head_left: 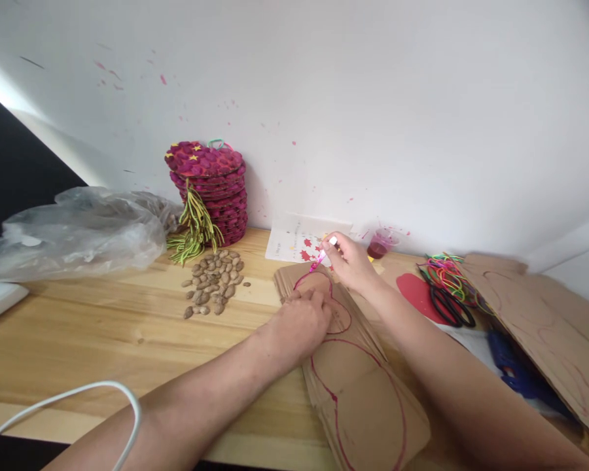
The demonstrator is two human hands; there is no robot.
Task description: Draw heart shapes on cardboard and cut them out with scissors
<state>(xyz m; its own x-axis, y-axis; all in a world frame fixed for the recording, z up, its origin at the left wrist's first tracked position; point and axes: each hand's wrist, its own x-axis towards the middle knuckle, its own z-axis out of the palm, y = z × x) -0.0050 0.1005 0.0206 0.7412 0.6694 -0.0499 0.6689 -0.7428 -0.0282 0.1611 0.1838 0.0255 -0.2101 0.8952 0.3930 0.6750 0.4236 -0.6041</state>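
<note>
A long piece of brown cardboard (368, 392) lies on the table with dark red curved outlines on it. My left hand (308, 322) presses down on its upper half, fingers bent and close together, inside one of the outlines. My right hand (351, 261) pinches a slim pink-and-white drawing tool (320, 260); whether it is a brush or a marker I cannot tell. Its pink tip meets the red line near the cardboard's far end. Behind it lies a white sheet of paper (285, 243) with red splotches. A clear cup (383, 242) of dark red liquid stands by the wall.
Shelled-looking brown peanuts (216, 278) lie in a pile at left, before a magenta textured box (213, 196) with a yellow-green tassel (196, 222). A plastic bag (88, 232) and white cable (103, 386) are leftward. Rightward are black-handled scissors (454, 304), colored cords (446, 275) and more cardboard (544, 320).
</note>
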